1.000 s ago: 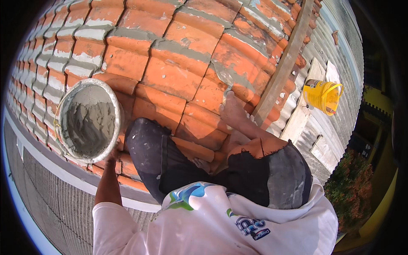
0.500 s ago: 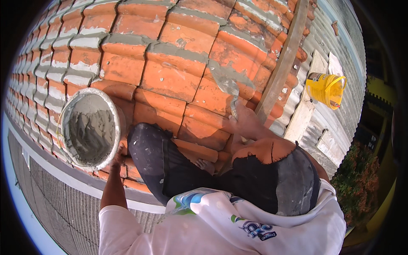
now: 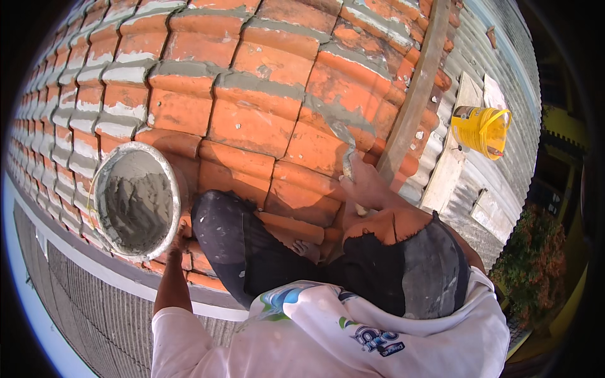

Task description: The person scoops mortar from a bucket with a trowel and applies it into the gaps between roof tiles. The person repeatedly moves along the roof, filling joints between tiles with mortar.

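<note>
I sit on a sloping roof of orange clay tiles (image 3: 252, 126) with grey mortar joints. My left hand (image 3: 177, 241) grips the lower rim of a white bucket (image 3: 101, 189) half full of grey mortar (image 3: 135, 205), which rests on the tiles beside my dark-trousered knee. My right hand (image 3: 368, 186) reaches forward to a fresh mortar seam (image 3: 334, 120) running down between the tiles. Its fingers are closed on what looks like a small trowel (image 3: 346, 167), with the grey tip at the seam. My knees hide the tiles just below.
A long wooden plank (image 3: 413, 101) lies up the slope right of my right hand. Beyond it is corrugated metal roofing (image 3: 498, 69) with boards and a yellow bucket (image 3: 482, 129). The tile edge and a lower metal roof (image 3: 94, 315) run along the left.
My right hand has slid a little down the mortar seam toward me. My left hand keeps its hold on the mortar bucket, which has not moved.
</note>
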Demonstrator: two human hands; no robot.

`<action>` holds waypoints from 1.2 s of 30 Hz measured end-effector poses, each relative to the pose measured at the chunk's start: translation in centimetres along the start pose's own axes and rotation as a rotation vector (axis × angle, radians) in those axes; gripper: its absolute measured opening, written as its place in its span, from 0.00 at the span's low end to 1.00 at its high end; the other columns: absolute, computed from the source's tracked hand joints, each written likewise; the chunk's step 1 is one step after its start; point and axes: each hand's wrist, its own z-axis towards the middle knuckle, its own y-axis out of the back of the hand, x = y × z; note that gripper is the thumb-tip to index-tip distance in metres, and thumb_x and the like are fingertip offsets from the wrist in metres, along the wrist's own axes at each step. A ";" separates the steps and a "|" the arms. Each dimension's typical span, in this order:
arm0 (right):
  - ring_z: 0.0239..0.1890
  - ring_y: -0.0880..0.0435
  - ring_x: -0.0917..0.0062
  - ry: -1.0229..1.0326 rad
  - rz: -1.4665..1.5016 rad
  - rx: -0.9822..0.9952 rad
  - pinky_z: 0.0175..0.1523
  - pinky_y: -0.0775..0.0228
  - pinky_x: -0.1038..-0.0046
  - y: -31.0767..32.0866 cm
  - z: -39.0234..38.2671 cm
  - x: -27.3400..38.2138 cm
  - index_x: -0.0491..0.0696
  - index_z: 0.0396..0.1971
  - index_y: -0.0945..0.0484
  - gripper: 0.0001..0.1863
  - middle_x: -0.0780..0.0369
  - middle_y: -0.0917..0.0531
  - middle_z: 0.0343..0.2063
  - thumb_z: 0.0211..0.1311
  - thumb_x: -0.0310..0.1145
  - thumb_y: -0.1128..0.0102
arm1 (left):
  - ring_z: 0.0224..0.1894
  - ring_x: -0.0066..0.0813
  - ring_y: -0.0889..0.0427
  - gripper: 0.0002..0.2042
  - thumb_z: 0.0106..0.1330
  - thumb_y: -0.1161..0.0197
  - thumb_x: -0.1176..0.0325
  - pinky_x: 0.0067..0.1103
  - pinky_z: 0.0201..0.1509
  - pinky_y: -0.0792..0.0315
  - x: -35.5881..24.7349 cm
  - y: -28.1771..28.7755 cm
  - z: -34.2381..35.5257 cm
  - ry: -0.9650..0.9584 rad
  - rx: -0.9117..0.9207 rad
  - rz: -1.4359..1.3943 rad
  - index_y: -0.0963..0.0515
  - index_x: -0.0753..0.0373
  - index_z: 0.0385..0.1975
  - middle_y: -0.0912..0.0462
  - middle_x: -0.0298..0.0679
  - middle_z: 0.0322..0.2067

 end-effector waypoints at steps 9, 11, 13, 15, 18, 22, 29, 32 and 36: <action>0.45 0.15 0.38 0.060 0.017 -0.057 0.51 0.24 0.46 -2.5 6.5 3.2 0.32 0.54 0.36 0.24 0.33 0.18 0.39 0.69 0.34 0.43 | 0.79 0.50 0.36 0.46 0.65 0.34 0.32 0.42 0.82 0.45 -0.4 0.5 -0.7 -0.014 -0.033 0.007 0.33 0.55 0.78 0.30 0.46 0.77; 0.46 0.15 0.38 0.067 0.000 0.013 0.52 0.25 0.46 -2.8 6.6 4.0 0.32 0.55 0.36 0.24 0.33 0.18 0.40 0.70 0.35 0.43 | 0.79 0.50 0.36 0.46 0.66 0.34 0.32 0.41 0.82 0.45 -0.4 0.5 -0.8 -0.012 -0.035 0.004 0.33 0.55 0.78 0.30 0.46 0.77; 0.47 0.16 0.38 0.195 -0.007 0.008 0.53 0.25 0.46 -2.9 6.4 4.6 0.32 0.55 0.36 0.25 0.33 0.19 0.41 0.70 0.36 0.43 | 0.79 0.50 0.36 0.46 0.66 0.34 0.33 0.41 0.82 0.45 -0.5 0.5 -0.8 -0.018 -0.035 0.007 0.33 0.55 0.78 0.30 0.46 0.77; 0.48 0.16 0.38 0.246 -0.033 0.100 0.54 0.26 0.45 -2.8 6.0 4.7 0.32 0.56 0.36 0.25 0.33 0.19 0.41 0.70 0.36 0.43 | 0.79 0.50 0.36 0.46 0.66 0.34 0.33 0.41 0.82 0.45 -0.7 0.5 -0.7 -0.017 -0.039 0.007 0.33 0.55 0.78 0.30 0.46 0.77; 0.49 0.17 0.37 0.194 0.018 0.014 0.55 0.26 0.46 -2.4 5.2 4.1 0.32 0.55 0.36 0.25 0.33 0.19 0.42 0.70 0.37 0.43 | 0.79 0.50 0.36 0.46 0.66 0.34 0.33 0.40 0.82 0.45 -0.7 0.5 -0.5 -0.028 -0.042 0.005 0.34 0.56 0.78 0.31 0.46 0.77; 0.49 0.17 0.37 0.025 0.084 -0.084 0.56 0.26 0.46 -1.6 4.4 2.8 0.33 0.54 0.35 0.24 0.33 0.19 0.42 0.70 0.36 0.42 | 0.79 0.50 0.35 0.46 0.66 0.35 0.33 0.39 0.82 0.44 -0.3 0.3 -0.5 -0.029 -0.040 0.002 0.34 0.56 0.78 0.31 0.46 0.77; 0.48 0.16 0.39 -0.005 -0.291 0.116 0.53 0.26 0.45 -1.2 0.1 0.8 0.38 0.56 0.34 0.23 0.38 0.17 0.44 0.69 0.35 0.39 | 0.78 0.50 0.35 0.46 0.67 0.35 0.33 0.38 0.82 0.44 -0.3 -0.1 -0.1 -0.051 -0.056 0.000 0.34 0.57 0.78 0.31 0.45 0.77; 0.51 0.17 0.42 0.146 -0.228 0.104 0.56 0.28 0.45 1.6 -1.0 1.9 0.40 0.54 0.31 0.21 0.40 0.18 0.47 0.69 0.35 0.38 | 0.78 0.49 0.35 0.46 0.67 0.35 0.33 0.38 0.82 0.43 0.0 -0.5 0.2 -0.063 -0.071 -0.009 0.35 0.57 0.79 0.31 0.45 0.77; 0.47 0.17 0.42 0.476 -0.277 0.142 0.53 0.25 0.47 8.5 0.6 9.3 0.39 0.53 0.31 0.21 0.41 0.17 0.42 0.67 0.34 0.37 | 0.78 0.49 0.35 0.46 0.67 0.35 0.33 0.37 0.82 0.43 0.7 -0.7 0.4 -0.085 -0.102 -0.005 0.35 0.57 0.79 0.31 0.45 0.77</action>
